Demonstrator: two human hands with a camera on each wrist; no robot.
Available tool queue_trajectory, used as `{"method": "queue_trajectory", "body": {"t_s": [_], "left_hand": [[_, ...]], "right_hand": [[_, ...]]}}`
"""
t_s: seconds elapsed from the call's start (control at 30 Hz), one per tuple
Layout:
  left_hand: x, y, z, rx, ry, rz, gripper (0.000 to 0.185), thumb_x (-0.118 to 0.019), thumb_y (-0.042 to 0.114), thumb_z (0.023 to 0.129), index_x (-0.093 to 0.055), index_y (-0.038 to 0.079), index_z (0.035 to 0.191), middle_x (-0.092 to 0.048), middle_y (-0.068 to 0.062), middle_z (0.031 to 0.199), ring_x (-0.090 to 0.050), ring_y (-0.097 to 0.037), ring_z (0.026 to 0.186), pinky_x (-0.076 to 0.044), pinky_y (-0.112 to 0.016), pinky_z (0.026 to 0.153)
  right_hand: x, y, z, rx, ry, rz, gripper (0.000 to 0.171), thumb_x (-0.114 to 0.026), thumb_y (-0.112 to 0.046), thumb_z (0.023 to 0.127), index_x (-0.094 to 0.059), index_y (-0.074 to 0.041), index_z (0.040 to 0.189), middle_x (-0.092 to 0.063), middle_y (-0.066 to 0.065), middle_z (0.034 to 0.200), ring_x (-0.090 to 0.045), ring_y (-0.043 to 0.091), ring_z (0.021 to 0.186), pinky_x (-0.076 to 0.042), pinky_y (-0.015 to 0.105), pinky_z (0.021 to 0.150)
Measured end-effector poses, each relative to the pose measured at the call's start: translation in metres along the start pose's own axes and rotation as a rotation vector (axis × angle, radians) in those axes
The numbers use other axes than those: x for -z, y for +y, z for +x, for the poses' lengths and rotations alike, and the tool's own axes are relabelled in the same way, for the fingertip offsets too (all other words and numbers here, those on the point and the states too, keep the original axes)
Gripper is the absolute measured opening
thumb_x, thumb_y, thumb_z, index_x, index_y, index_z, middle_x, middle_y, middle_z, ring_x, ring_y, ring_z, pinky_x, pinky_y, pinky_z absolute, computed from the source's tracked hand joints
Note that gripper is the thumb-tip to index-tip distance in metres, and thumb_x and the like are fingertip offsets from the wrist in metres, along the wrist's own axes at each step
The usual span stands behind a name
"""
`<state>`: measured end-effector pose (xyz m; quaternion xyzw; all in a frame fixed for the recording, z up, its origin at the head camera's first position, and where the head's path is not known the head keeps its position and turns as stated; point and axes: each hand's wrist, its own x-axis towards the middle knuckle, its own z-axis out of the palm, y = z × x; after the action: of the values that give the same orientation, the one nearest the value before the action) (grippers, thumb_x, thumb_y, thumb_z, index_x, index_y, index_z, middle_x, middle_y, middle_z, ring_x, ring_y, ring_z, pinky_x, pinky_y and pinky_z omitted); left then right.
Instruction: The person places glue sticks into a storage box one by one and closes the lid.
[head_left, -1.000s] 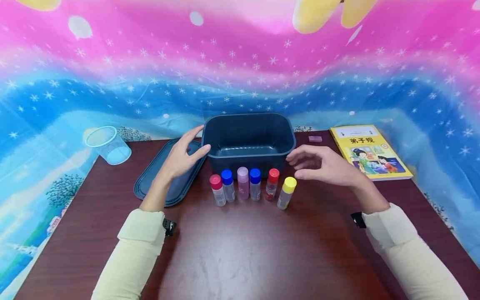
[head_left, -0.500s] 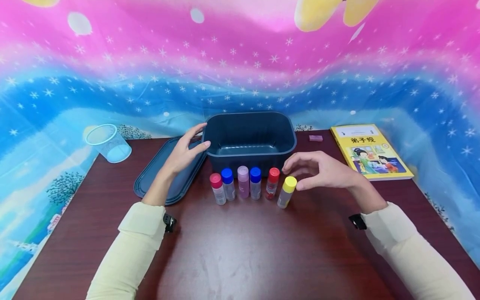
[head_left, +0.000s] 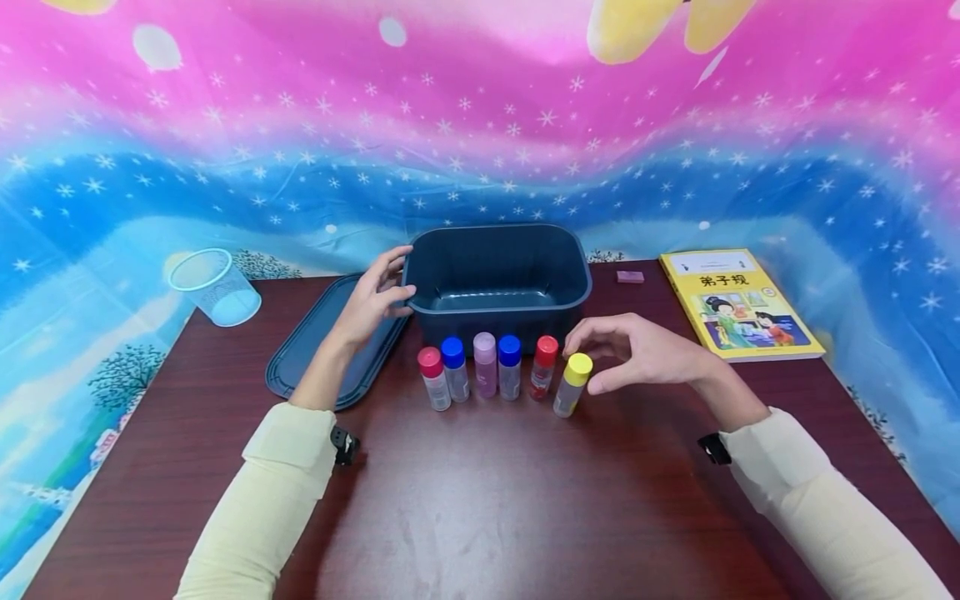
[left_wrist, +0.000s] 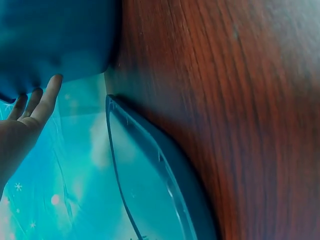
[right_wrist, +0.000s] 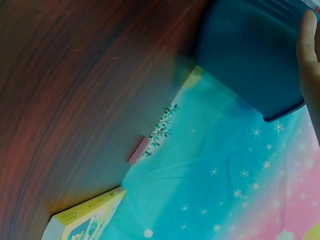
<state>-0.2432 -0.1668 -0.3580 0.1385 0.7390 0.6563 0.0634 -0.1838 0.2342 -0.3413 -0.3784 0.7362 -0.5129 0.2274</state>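
A dark blue plastic bin point(head_left: 498, 325) stands at the back of the table, its top uncovered. My left hand point(head_left: 369, 302) is at its left side, the thumb tip at the rim and the fingers against the outer wall, as the left wrist view also shows. My right hand point(head_left: 645, 350) is beside a small clear bottle with a yellow cap point(head_left: 573, 385), thumb to its right and bent fingers behind the cap; I cannot tell whether they touch it. Left of it, upright in a row, are a red-capped bottle point(head_left: 543, 368), a blue-capped bottle point(head_left: 509, 368), a purple bottle point(head_left: 485, 367) and others.
The bin's dark lid point(head_left: 345, 367) lies under my left forearm. A light blue mesh cup point(head_left: 225, 292) stands at the far left. Right of the bin are a small pink block point(head_left: 630, 277) and a yellow book point(head_left: 738, 308). A printed cloth point(head_left: 480, 125) hangs behind.
My right hand has come down and left from the bin's right side to the yellow-capped bottle. My left hand stays at the bin, its fingers slightly more bent. The bottles have not moved.
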Motion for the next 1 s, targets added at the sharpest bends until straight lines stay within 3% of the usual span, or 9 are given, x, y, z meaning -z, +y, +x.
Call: {"method": "queue_trajectory", "body": {"t_s": [0.2,0.43,0.63,1.0], "left_hand": [[-0.002,-0.001,0.0,0.031,0.021,-0.059,0.06,-0.053,0.009,0.102,-0.031,0.012,0.157,-0.021,-0.012,0.165,-0.024,-0.031,0.15,-0.044,-0.065,0.102],[-0.003,0.0,0.0,0.043,0.03,-0.08,0.06,-0.054,0.01,0.102,-0.031,0.013,0.157,-0.022,-0.011,0.165,-0.021,-0.03,0.151,-0.044,-0.064,0.102],[-0.003,0.0,-0.002,0.045,0.025,-0.082,0.062,-0.054,0.01,0.101,-0.03,0.013,0.158,-0.022,-0.01,0.165,-0.027,-0.031,0.148,-0.044,-0.064,0.102],[-0.003,0.0,-0.003,0.051,0.023,-0.082,0.061,-0.054,0.011,0.102,-0.03,0.014,0.158,-0.021,-0.01,0.165,-0.024,-0.031,0.15,-0.043,-0.064,0.103]], "right_hand": [[0.0,0.001,0.0,-0.02,0.004,0.005,0.035,-0.076,0.0,0.088,-0.059,0.0,0.119,-0.062,0.016,0.116,-0.062,0.031,0.11,-0.054,0.042,0.097],[0.0,0.003,0.002,-0.04,0.017,0.031,0.033,-0.075,0.001,0.089,-0.059,0.006,0.117,-0.063,0.016,0.112,-0.066,0.034,0.103,-0.057,0.043,0.092],[-0.002,0.003,0.001,-0.042,0.037,0.031,0.028,-0.075,0.0,0.089,-0.062,0.002,0.114,-0.064,0.016,0.109,-0.068,0.034,0.097,-0.059,0.041,0.088],[0.009,-0.008,-0.006,-0.051,0.138,-0.055,0.024,-0.073,-0.001,0.091,-0.066,-0.004,0.114,-0.067,0.012,0.108,-0.068,0.028,0.092,-0.06,0.034,0.08]]}}
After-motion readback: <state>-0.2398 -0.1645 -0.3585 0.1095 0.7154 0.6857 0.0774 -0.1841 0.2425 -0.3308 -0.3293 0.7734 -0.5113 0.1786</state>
